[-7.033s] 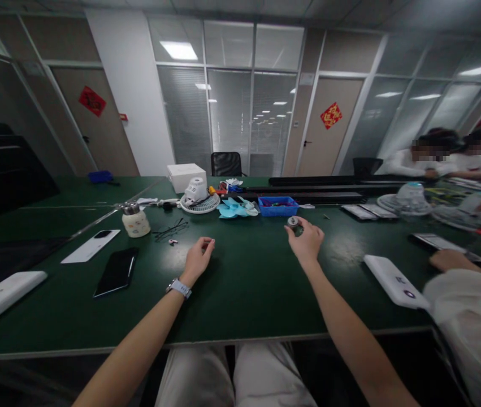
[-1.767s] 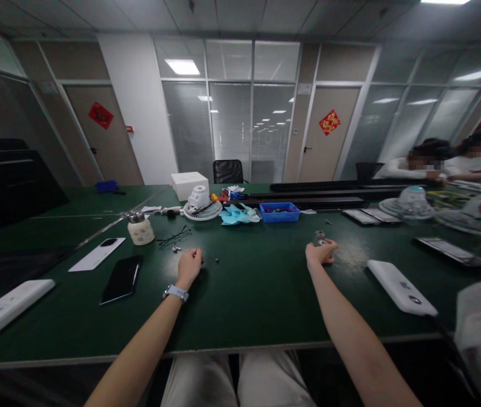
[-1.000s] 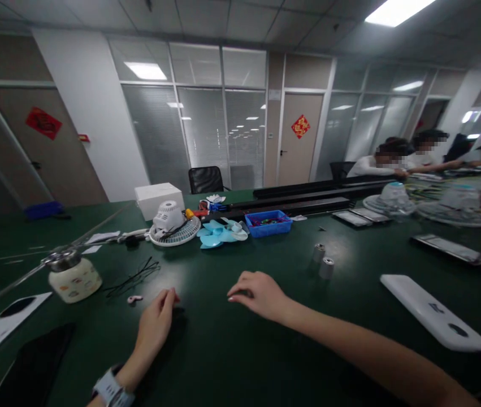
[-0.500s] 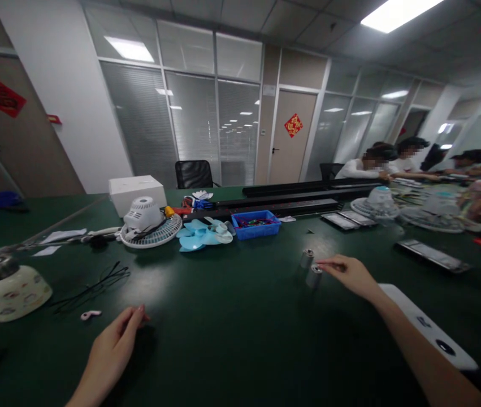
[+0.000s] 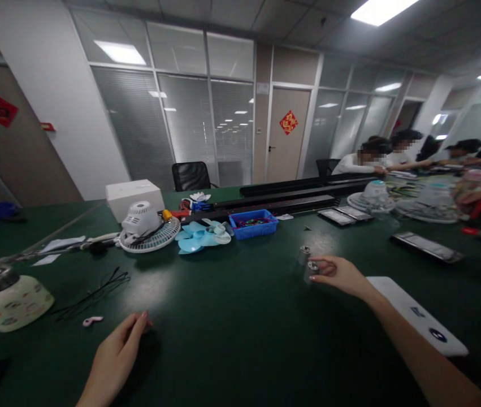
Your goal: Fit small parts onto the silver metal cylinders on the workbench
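My right hand (image 5: 342, 276) has thumb and fingers around the nearer of two small silver metal cylinders (image 5: 309, 273), which stands upright on the green table (image 5: 223, 316). Just behind it is the other metal cylinder (image 5: 304, 255), also upright. My left hand (image 5: 117, 350) rests on the table at the lower left, fingers curled and thumb pressed against them. Whatever it may hold is hidden. A pink earbud-like piece (image 5: 92, 321) lies to its left, near a thin black cable (image 5: 96, 294).
A blue bin (image 5: 254, 230) of small parts, light-blue fan blades (image 5: 193, 240), a white fan part (image 5: 141, 220) and a white box (image 5: 132, 198) stand farther back. A white panel (image 5: 414, 314) lies under my right forearm. Other people (image 5: 365, 161) sit at the far right.
My right thumb and fingers have gone from a pinch at the nearer cylinder's top to spread around its side. My left hand stays closed on the table; the view has shifted slightly.
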Available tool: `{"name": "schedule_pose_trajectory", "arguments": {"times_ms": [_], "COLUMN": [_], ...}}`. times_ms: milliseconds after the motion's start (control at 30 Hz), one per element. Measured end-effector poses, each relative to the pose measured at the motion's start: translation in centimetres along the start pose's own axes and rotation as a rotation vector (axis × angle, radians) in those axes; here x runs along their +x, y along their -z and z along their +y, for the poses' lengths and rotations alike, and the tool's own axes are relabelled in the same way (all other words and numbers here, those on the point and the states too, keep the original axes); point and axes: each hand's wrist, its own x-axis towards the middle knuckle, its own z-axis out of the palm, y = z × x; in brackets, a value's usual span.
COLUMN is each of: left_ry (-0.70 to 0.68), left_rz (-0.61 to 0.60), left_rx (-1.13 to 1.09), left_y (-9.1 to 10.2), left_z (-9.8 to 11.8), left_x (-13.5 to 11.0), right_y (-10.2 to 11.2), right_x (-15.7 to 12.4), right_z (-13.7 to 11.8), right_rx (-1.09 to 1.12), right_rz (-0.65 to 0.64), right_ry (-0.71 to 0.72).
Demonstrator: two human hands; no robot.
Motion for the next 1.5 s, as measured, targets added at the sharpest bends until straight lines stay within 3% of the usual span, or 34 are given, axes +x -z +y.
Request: {"name": "schedule_pose_trajectory", "arguments": {"times_ms": [200,300,467,633,700,767,867,933,1000,1033,1100,1200,1267,1400,1500], "left_ry": [0.001,-0.009,-0.048,-0.076,-0.086,-0.096,-0.086,-0.068,-0.054,-0.053,-0.068,-0.152,-0.239,-0.422,-0.494], "left_rz": [-0.018,-0.015,-0.011,0.0,0.004,0.01,0.03,0.046,0.064,0.071,0.08,0.054,0.029,0.003,-0.05], "left_rx": [0.022,0.028,0.025,0.03,0.041,0.044,0.038,0.033,0.023,0.012,-0.032,-0.126,-0.172,-0.218,-0.229], "left_y": [0.0,0.0,-0.2,-0.2,-0.2,-0.1,0.0,0.0,-0.2,-0.4,-0.9,-2.1,-3.0,-4.2,-4.4], "left_z": [-0.2,-0.3,-0.3,0.3,0.5,0.7,0.8,0.7,0.8,1.0,1.7,3.2,4.3,5.5,5.5], "left_x": [0.2,0.2,0.2,0.0,-0.2,-0.3,-0.4,-0.4,-0.3,-0.3,-0.2,-0.1,-0.2,-0.3,-0.1], "right_y": [-3.3,-2.6,-0.7,-3.4,-4.4,-4.5,-3.2,-2.3,-2.2,-2.6,-4.7,-10.1,-14.3,-20.4,-22.1], "right_x": [0.4,0.8,2.7,5.6,6.3,6.5,5.3,3.6,1.5,0.5,-1.1,-1.9,-1.6,-1.0,-1.2], "right_z": [0.4,1.6,3.8,4.0,4.2,4.6,4.3,2.7,-0.2,-2.1,-6.1,-11.1,-13.2,-15.0,-15.1], "right_rx": [0.163,0.182,0.125,0.281,0.295,0.259,0.154,0.126,0.166,0.206,0.285,0.369,0.397,0.401,0.393], "right_rz": [0.162,0.165,0.331,0.129,0.126,0.211,0.444,0.598,0.675,0.659,0.501,0.09,-0.078,-0.174,-0.209], "right_ry": [-0.013,-0.01,0.06,0.136,0.151,0.123,0.036,0.036,0.126,0.19,0.287,0.373,0.404,0.435,0.469]}}
